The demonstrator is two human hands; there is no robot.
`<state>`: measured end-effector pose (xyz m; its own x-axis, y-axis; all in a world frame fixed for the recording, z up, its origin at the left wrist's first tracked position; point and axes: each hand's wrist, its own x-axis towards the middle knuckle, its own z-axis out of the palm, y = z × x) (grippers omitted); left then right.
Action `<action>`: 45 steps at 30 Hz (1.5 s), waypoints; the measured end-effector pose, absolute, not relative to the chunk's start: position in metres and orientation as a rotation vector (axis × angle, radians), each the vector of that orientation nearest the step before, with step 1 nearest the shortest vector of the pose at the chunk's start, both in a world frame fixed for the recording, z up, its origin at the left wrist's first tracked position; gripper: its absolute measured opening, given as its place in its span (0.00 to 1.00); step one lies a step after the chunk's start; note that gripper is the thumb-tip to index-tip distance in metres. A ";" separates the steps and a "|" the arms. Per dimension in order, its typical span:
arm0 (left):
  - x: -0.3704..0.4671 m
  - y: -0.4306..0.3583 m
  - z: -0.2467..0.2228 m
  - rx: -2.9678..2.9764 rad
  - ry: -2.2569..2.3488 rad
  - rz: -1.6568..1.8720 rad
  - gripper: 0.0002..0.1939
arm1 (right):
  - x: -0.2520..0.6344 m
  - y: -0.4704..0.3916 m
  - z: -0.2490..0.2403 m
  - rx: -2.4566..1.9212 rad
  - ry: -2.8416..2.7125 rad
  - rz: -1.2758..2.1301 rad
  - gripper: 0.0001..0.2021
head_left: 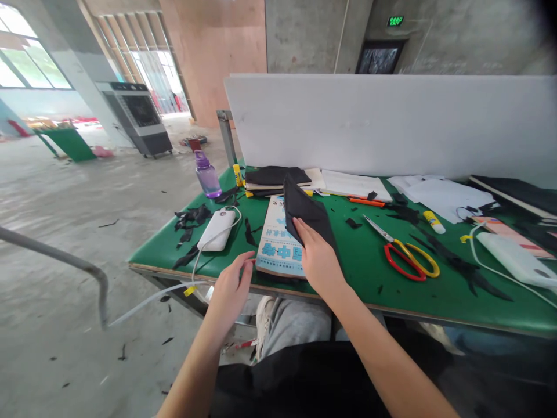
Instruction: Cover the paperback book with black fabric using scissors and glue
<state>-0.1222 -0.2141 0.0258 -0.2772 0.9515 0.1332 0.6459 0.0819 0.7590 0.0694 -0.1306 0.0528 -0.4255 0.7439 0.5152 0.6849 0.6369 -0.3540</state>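
Note:
A thick book with blue and white printing (278, 249) lies near the front edge of the green table. A black sheet (307, 206) covers its right side, and one corner stands up as a raised flap. My right hand (319, 258) holds the sheet by its near edge, fingers along the top and thumb hidden. By the book's lower left corner is my left hand (230, 284), its fingers apart and nothing visibly held. Scissors with red and yellow handles (409, 258) rest to the right, blades partly apart.
A white power bank with a cable (217, 230) and black scraps (191, 217) sit at left. Behind are a purple bottle (208, 176), black-covered books (276, 176) and white papers (357, 184). A glue stick (434, 222) and another white device (516, 258) lie right.

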 end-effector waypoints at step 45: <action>-0.058 -0.152 0.035 0.478 1.031 1.349 0.06 | 0.152 -0.099 0.148 -1.283 -1.490 -0.181 0.15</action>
